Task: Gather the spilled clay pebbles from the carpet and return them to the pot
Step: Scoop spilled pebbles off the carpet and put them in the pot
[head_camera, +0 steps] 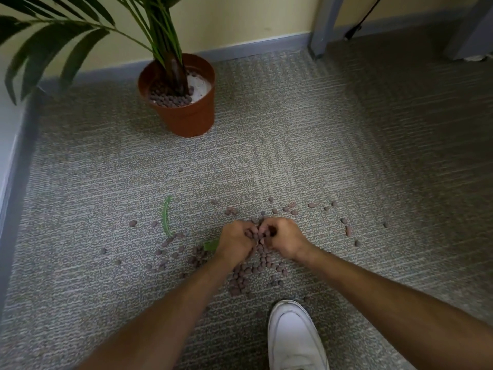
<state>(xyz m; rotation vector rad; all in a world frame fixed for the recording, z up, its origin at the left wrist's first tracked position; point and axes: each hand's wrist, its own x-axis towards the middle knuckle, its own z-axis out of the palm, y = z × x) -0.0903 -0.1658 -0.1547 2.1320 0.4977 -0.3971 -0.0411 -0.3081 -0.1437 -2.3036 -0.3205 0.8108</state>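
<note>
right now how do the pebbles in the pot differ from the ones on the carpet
The pebbles in the pot sit packed together around the plant's stem; the pebbles on the carpet lie loosely scattered, some far apart. The potted ones lie untouched; both hands are scooping up the spilled ones. Both look the same: small, rounded, reddish-brown.

No readable text or labels anywhere.

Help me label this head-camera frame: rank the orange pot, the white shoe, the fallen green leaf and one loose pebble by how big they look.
1. orange pot and white shoe: look alike; the shoe is nearer the camera and cut off, so unranked.
2. fallen green leaf.
3. loose pebble.
</note>
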